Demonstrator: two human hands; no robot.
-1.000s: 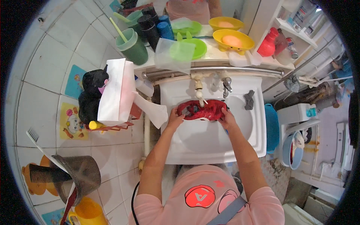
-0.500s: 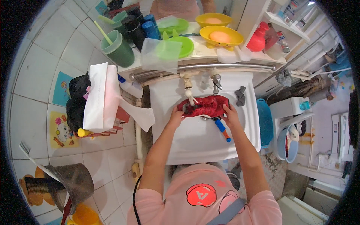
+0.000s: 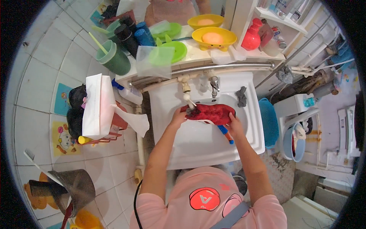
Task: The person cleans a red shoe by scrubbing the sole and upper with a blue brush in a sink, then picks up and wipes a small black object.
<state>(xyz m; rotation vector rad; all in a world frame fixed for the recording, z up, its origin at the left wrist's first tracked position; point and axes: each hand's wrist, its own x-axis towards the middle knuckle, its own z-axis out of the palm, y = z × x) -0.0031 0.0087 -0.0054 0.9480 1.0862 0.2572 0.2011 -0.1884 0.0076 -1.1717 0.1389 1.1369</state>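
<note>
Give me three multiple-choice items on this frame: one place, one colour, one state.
1. Where is the red fabric shoe?
A. over the white ceramic sink, under the tap
B. on the floor
C. on the shelf

2. What colour are the two soap dishes holding orange soap?
A. blue
B. yellow
C. black

3. What are the hands doing?
A. both hang free
B. only one touches the shoe
C. left hand and right hand both grip the shoe

Answers: 1 A, it lies across the basin below the spout. 2 B, both dishes are yellow. 3 C, one hand at each end.

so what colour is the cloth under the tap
Dark red cloth, held by both hands over the sink; clearest in the head view.
</note>
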